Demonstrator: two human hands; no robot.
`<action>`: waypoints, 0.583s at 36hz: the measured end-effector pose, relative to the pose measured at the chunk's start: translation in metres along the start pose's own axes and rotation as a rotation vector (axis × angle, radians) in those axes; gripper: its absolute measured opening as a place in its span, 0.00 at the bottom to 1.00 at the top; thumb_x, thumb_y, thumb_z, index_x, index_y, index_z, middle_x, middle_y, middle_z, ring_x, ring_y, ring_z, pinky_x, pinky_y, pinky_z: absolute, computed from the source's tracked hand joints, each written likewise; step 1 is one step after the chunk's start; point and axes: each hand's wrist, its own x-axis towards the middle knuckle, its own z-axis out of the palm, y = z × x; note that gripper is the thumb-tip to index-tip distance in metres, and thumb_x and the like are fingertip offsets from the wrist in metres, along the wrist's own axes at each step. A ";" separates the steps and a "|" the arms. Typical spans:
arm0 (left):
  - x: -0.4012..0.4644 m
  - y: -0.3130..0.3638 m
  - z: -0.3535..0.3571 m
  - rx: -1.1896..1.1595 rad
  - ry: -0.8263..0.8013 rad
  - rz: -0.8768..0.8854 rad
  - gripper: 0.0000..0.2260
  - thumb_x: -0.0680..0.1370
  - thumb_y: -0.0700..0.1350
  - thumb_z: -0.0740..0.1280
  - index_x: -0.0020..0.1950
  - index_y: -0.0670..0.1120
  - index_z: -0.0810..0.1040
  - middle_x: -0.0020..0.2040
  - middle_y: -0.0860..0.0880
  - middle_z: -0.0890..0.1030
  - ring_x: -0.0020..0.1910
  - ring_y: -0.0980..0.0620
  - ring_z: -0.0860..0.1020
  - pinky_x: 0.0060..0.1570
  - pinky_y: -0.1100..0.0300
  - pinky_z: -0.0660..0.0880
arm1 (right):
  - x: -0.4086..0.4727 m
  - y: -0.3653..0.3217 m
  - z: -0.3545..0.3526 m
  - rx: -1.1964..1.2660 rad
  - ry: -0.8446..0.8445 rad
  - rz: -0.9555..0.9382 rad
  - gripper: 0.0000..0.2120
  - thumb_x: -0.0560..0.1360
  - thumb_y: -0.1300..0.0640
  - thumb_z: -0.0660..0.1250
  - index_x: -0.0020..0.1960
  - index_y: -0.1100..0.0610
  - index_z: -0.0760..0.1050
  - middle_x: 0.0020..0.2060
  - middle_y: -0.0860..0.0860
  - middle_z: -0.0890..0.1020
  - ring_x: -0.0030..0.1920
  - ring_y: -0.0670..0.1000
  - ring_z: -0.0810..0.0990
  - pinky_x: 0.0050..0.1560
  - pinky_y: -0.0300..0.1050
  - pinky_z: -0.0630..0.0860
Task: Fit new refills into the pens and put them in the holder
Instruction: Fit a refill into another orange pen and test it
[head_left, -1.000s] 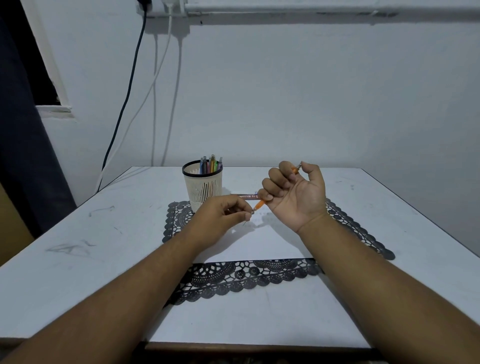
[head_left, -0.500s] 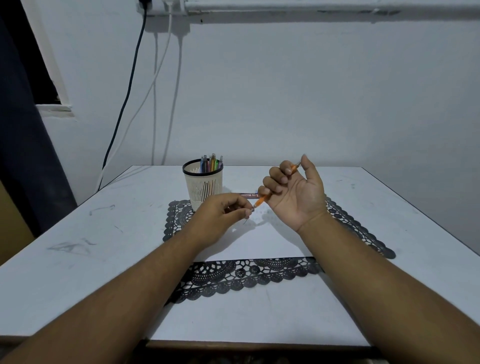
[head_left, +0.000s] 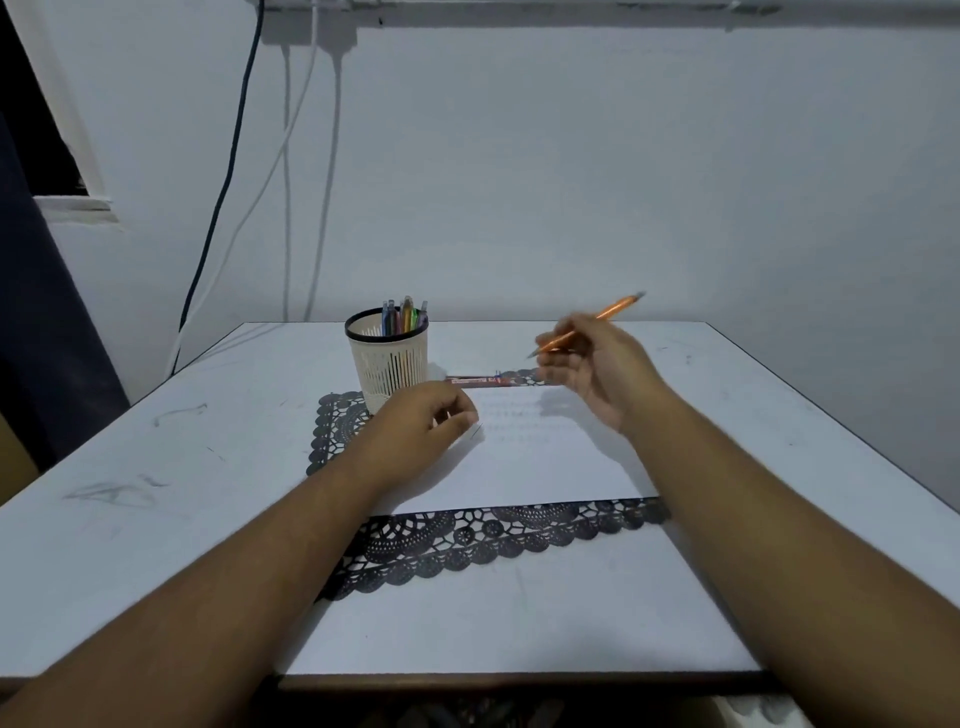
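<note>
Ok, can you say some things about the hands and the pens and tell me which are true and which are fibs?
1. The right hand holds an orange pen. True.
2. The pen holder lies tipped over. False: it stands upright on the black lace mat.
3. The holder is empty. False: several coloured pens stick out of it.
4. The left hand rests on the white paper. True.

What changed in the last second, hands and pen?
The right hand turned over, drew away from the left and lifted the orange pen it grips, rear end now up and to the right. The left hand dropped onto the paper, fingers curled. The holder, refill pack and mat stayed put.
</note>
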 end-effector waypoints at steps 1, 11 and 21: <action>-0.001 0.000 0.001 0.052 -0.016 0.003 0.05 0.82 0.48 0.68 0.48 0.54 0.82 0.47 0.58 0.81 0.46 0.61 0.77 0.43 0.61 0.71 | 0.004 -0.003 -0.013 -0.004 0.030 -0.003 0.12 0.85 0.60 0.60 0.46 0.62 0.75 0.43 0.61 0.83 0.38 0.56 0.83 0.44 0.50 0.85; -0.002 0.004 0.005 0.326 -0.281 0.015 0.16 0.83 0.58 0.62 0.62 0.50 0.77 0.60 0.54 0.78 0.59 0.53 0.75 0.63 0.48 0.74 | -0.002 0.006 -0.093 -0.340 0.081 0.049 0.08 0.80 0.71 0.63 0.47 0.62 0.78 0.36 0.58 0.81 0.36 0.55 0.81 0.43 0.48 0.81; -0.001 0.005 0.012 0.411 -0.387 -0.048 0.35 0.80 0.66 0.61 0.82 0.51 0.60 0.81 0.55 0.60 0.79 0.55 0.56 0.76 0.57 0.54 | -0.011 0.029 -0.066 -0.455 -0.116 0.024 0.07 0.77 0.73 0.66 0.45 0.65 0.79 0.39 0.62 0.83 0.42 0.58 0.84 0.54 0.53 0.84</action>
